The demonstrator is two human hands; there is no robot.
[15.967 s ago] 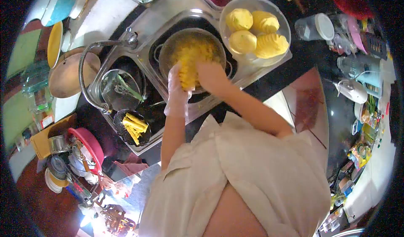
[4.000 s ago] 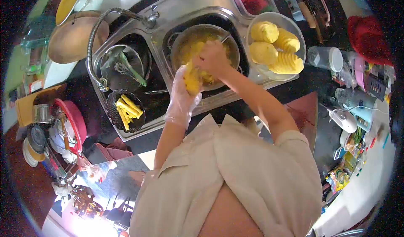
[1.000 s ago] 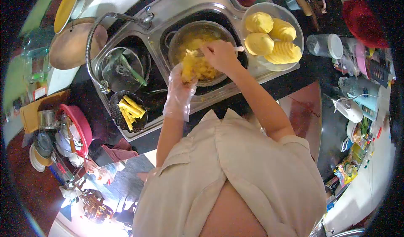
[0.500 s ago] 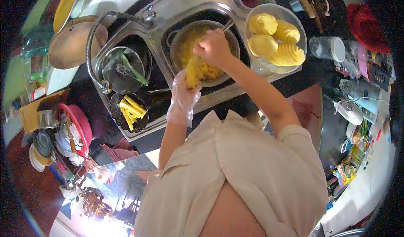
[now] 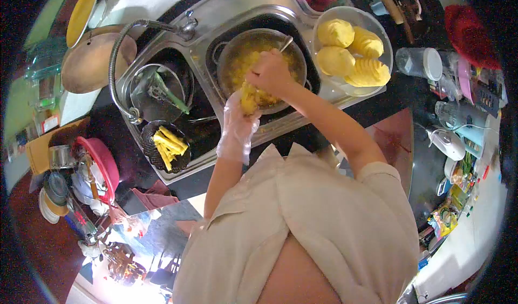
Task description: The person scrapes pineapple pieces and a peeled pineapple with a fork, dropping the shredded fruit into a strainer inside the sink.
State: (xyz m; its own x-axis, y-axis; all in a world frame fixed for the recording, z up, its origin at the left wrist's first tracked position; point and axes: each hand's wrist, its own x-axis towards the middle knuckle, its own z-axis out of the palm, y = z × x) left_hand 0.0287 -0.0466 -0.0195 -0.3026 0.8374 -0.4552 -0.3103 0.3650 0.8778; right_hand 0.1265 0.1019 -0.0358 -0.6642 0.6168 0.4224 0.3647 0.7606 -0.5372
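Swung up from its sideways slant a second ago, the handle points toward the far side of the pot, the right hand closed round it. Below, the gloved left hand grips yellow fruit, probably pineapple, at the pot's near rim. Short, light strokes over the pot suit wet flesh, with those gloved fingertips tucked back from the tool's hidden end.

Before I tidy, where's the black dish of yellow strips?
In head view, the black dish is at the near left of the sink, beside the hose tip.
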